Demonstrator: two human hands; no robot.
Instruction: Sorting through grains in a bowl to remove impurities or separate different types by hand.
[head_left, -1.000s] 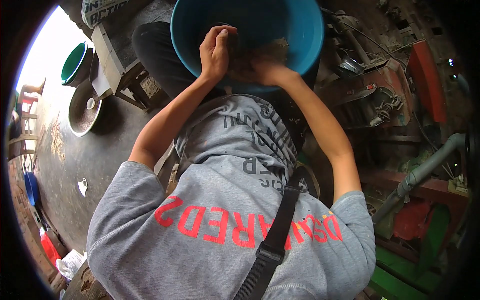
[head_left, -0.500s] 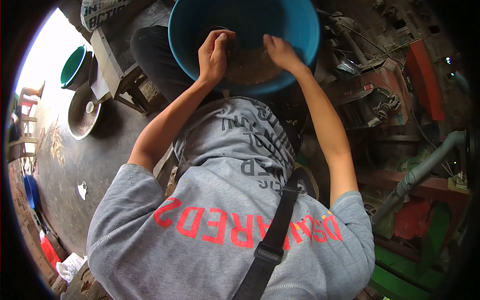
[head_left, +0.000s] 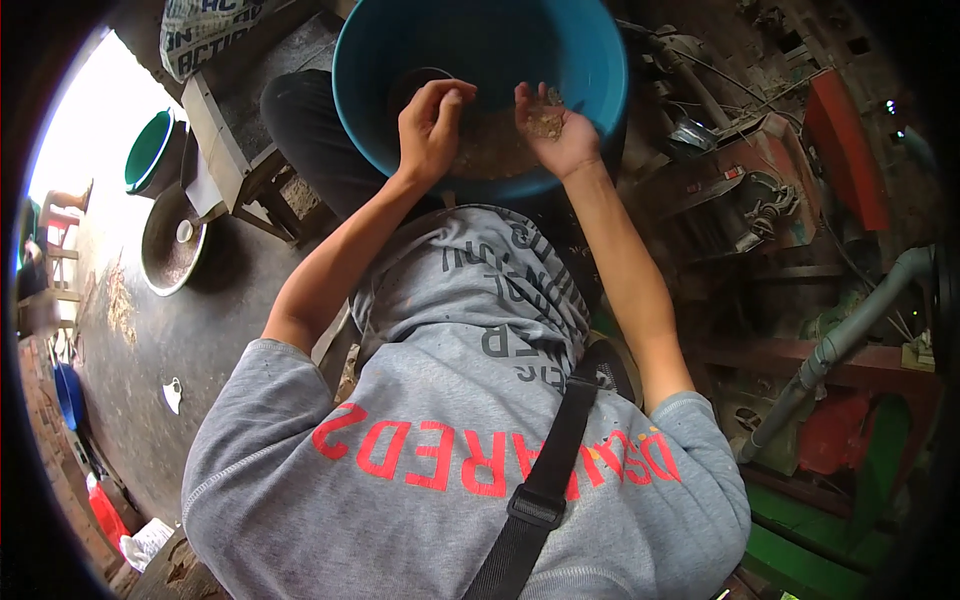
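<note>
A big blue plastic tub (head_left: pixel 372 110) sits in front of me, with brownish grainy material (head_left: pixel 487 150) lying in its bottom. My left hand (head_left: pixel 430 125) hovers over the tub with the fingers curled and pinched together; what it holds cannot be made out. My right hand (head_left: pixel 553 130) is palm up and cupped, with a small heap of the brown grainy material (head_left: pixel 545 122) resting in it. Both hands are inside the tub's rim, a short gap between them.
A grey concrete block or bench (head_left: pixel 230 130) stands to the left, beside a green bucket (head_left: pixel 150 150) and a round metal pan (head_left: pixel 172 240). Rusty red machinery (head_left: pixel 770 190) and a grey pipe (head_left: pixel 850 330) crowd the right. A black strap (head_left: pixel 545 480) crosses my grey shirt.
My hands, pressed together over the tub a second ago, have come apart. The right hand has turned palm up with grainy material in it.
</note>
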